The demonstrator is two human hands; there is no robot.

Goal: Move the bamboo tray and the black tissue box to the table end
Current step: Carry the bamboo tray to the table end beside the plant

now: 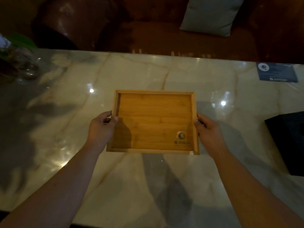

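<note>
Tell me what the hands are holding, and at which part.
Both hands hold the bamboo tray: the left hand grips its left rim, the right hand its right rim.

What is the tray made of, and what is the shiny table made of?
The tray looks like bamboo: honey-coloured strips with a smooth, matte finish and a printed logo in one corner. The table looks like polished marble or stone, cream with brown veins, glossy enough to mirror the lights. It could be an imitation.

We see two bare forearms, no sleeves, watch or rings in view; the left hand (101,129) and right hand (209,133) are ungloved.
</note>
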